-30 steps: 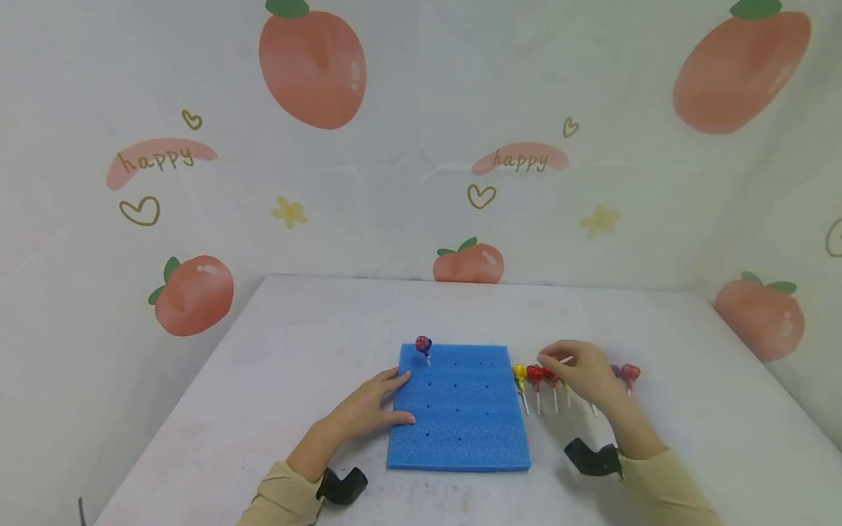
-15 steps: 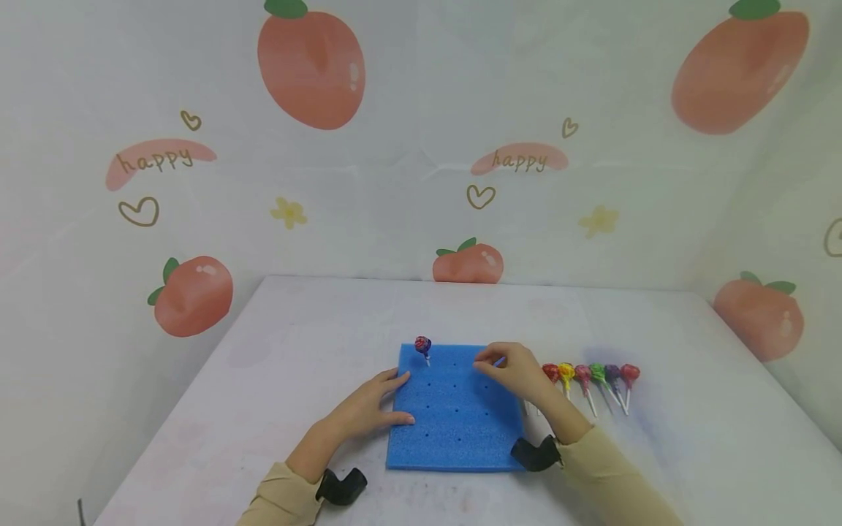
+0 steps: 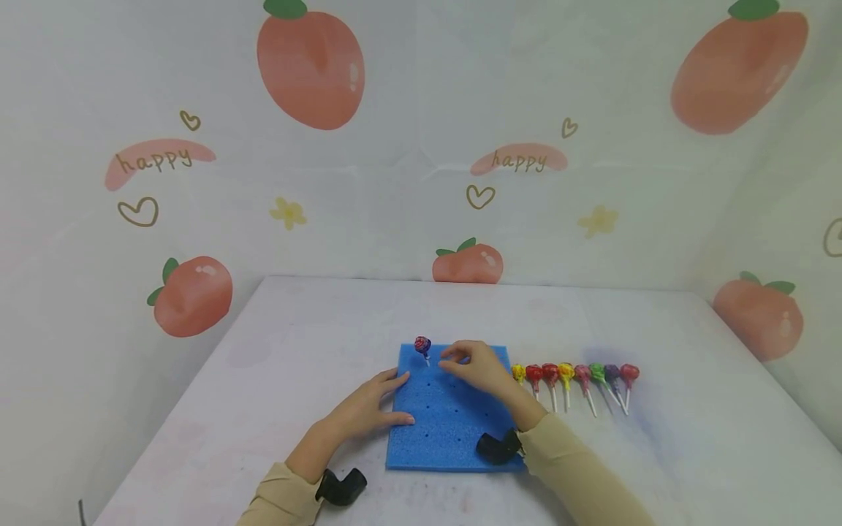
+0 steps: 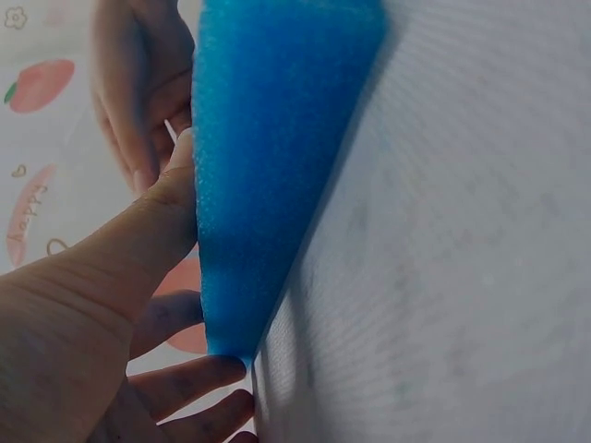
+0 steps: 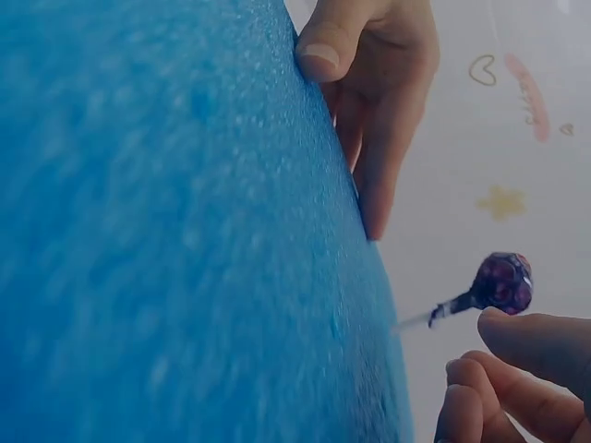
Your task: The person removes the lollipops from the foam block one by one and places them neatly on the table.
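Note:
A blue foam board [image 3: 441,453] with small holes lies on the table. Toward its far left corner a purple-and-red wrapped lollipop [image 3: 423,345] stands up by its stick. My left hand [image 3: 368,409] rests at the board's left edge, thumb and fingers spread straight and touching it. My right hand [image 3: 483,369] hovers above the far part of the board, just right of that lollipop. Its fingers are loosely bent; in the right wrist view the thumb [image 5: 536,341] is near the lollipop head, and I see nothing between thumb and fingers.
Right of the board lies a row of several lollipops, among them a yellow one [image 3: 566,372], a green one [image 3: 597,372] and a red one [image 3: 629,374]. Black wrist-worn pieces [image 3: 342,486] stick out at both cuffs. A printed cloth wall [image 3: 395,204] stands behind the table.
My right hand has moved left from above the lollipop row to over the board, near the standing lollipop. The row has come into fuller view. My left hand has stayed in place.

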Available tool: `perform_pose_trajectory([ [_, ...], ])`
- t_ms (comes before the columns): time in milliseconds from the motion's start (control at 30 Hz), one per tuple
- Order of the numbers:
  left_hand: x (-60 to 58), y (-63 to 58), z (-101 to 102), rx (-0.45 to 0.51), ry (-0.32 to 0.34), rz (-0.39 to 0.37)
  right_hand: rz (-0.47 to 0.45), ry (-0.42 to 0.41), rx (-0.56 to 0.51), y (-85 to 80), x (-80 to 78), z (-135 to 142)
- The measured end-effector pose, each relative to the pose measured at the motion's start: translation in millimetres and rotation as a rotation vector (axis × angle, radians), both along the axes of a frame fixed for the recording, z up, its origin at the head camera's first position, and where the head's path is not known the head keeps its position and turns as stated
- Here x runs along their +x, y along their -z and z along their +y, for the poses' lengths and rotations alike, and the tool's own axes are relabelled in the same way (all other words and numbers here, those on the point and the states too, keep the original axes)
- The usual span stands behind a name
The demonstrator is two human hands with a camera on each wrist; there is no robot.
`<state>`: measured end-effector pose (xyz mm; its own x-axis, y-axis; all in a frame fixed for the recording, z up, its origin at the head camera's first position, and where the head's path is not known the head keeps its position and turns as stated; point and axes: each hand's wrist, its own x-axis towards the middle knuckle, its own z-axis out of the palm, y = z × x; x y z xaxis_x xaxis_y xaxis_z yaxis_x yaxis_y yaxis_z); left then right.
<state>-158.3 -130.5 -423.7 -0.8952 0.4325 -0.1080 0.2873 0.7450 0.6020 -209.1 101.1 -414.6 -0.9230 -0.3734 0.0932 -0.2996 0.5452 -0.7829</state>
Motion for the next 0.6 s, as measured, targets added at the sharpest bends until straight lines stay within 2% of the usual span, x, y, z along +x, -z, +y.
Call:
perform_pose_trajectory([
  [233, 0.0, -1.1, 0, 0.010, 0.002, -0.002, -0.080, -0.021, -0.066, -0.7, -3.0, -13],
  [367, -0.2, -0.4, -1, 0.006, 0.003, 0.001, -0.119, -0.006, -0.078, 0.3, -4.5, -19],
  [600, -0.1, 0.1, -1, 0.010, 0.009, 0.005, -0.117, -0.001, -0.071, 0.9, -5.4, -25],
])
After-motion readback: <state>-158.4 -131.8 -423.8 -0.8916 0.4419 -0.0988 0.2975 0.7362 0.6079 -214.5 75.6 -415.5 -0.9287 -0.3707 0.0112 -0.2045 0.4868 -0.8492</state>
